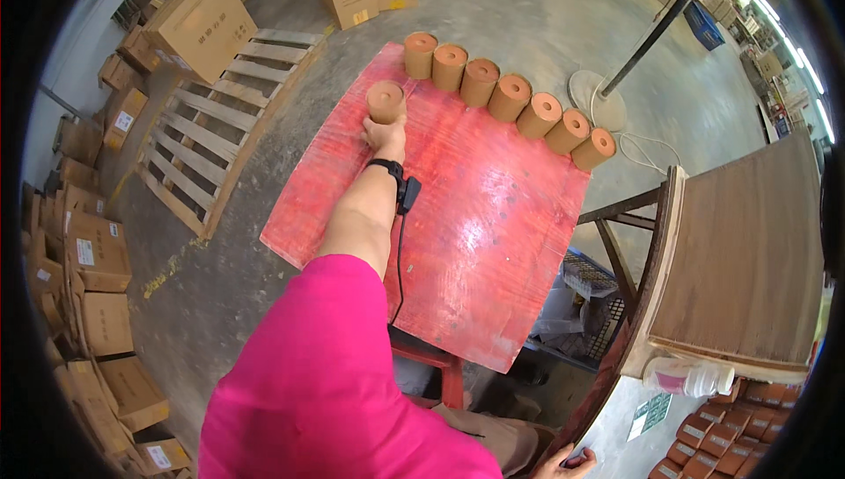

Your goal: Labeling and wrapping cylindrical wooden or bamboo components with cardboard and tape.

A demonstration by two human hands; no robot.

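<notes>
My left hand [385, 138] reaches out over the far left of the red tabletop [466, 224], its fingers wrapped round the lower part of a brown cardboard-sided cylinder [385, 102]. This cylinder is upright, with a flat orange-brown top and a small round mark in the middle. Beyond it, several similar cylinders [480, 83] stand in a row along the far edge of the board. My right hand [566, 463] is at the bottom right beside a grey surface, fingers curled round something dark that I cannot make out. The picture's lower edge cuts part of it off.
A wooden pallet [198, 127] with a large carton [204, 25] lies left of the board. Cartons [97, 250] line the left wall. A fan stand [647, 43] rises beyond the row. At right are a wooden panel [748, 259], a white bottle [687, 377] and stacked reddish-brown blocks [731, 435].
</notes>
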